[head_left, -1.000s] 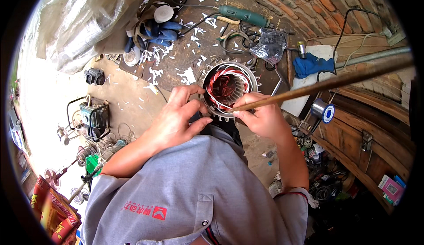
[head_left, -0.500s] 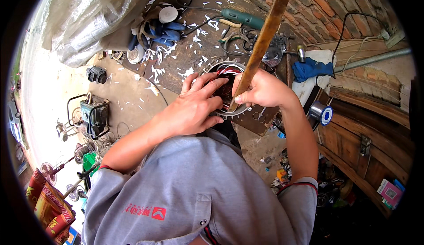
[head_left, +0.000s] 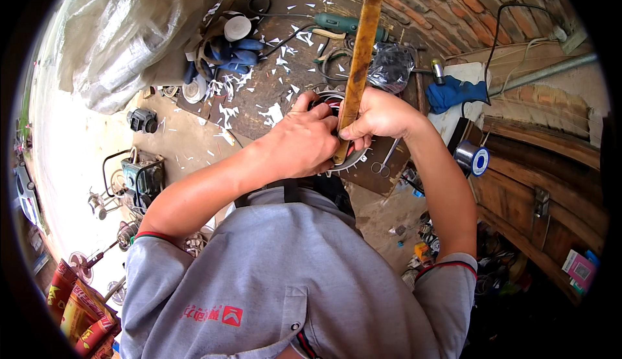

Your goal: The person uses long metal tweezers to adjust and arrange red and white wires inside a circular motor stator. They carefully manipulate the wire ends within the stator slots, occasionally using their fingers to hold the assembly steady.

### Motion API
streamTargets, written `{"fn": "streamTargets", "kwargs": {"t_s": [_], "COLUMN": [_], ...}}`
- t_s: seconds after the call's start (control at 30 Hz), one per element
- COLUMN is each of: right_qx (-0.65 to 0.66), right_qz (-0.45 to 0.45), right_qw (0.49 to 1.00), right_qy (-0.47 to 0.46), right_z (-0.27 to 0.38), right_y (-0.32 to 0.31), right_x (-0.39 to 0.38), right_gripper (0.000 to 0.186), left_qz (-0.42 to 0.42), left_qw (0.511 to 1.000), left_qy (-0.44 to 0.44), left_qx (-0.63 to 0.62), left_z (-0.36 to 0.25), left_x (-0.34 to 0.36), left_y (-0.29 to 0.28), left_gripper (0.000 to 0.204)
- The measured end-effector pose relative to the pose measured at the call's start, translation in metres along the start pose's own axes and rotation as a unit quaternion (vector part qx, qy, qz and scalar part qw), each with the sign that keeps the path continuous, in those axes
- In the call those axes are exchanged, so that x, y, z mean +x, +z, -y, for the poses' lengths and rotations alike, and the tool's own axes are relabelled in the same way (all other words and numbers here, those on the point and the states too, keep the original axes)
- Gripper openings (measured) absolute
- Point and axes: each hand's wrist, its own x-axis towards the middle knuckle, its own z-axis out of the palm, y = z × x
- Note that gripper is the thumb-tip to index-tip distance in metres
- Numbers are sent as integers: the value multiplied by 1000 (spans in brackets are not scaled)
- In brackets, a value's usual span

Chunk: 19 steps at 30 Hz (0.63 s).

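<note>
A round metal motor stator (head_left: pixel 353 162) with a finned outer wall stands at the near edge of the work board. Red and white sleeved leads (head_left: pixel 334 102) show inside it. My left hand (head_left: pixel 301 139) lies over its left side, fingers bent over the rim and into the opening; their tips are hidden. My right hand (head_left: pixel 382 116) pinches a long, flat, yellow-brown strip (head_left: pixel 361 55), perhaps bamboo or wood, between thumb and fingers. The strip stands steeply, its lower end at the near inside of the stator. Scissor-like handles (head_left: pixel 381 169) lie right of the stator.
White paper scraps litter the board (head_left: pixel 259 97). Beyond are a green power tool (head_left: pixel 343 23), blue gloves (head_left: pixel 243 55) and a clear plastic bag (head_left: pixel 391 67). At right are another blue glove (head_left: pixel 457 93), a wire spool (head_left: pixel 472 158) and a brick wall (head_left: pixel 466 9).
The strip has swung from a rightward lean to nearly upright. My left fingers, spread before, are now more bent over the stator's rim. My right hand keeps its pinch.
</note>
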Motion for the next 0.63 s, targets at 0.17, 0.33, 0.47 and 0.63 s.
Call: {"fn": "streamTargets", "kwargs": {"t_s": [0.17, 0.33, 0.47, 0.63], "right_qx": [-35, -84, -80, -135], "right_qz": [-42, -195, -290, -275], "right_qw": [998, 963, 916, 910], "right_qy": [-33, -168, -266, -279], "right_z": [1, -27, -48, -45], "right_y": [10, 42, 57, 63], "right_x": [-13, -55, -83, -89], "right_gripper": [11, 9, 11, 12], "left_qz": [-19, -68, -85, -85], "left_qw": [1000, 997, 996, 995], "left_qy": [13, 24, 29, 51], "left_qx": [-6, -7, -14, -9], "left_z": [3, 4, 5, 6], "left_x": [-1, -2, -2, 2], "left_y": [2, 10, 14, 15], "left_gripper": [24, 18, 18, 18]}}
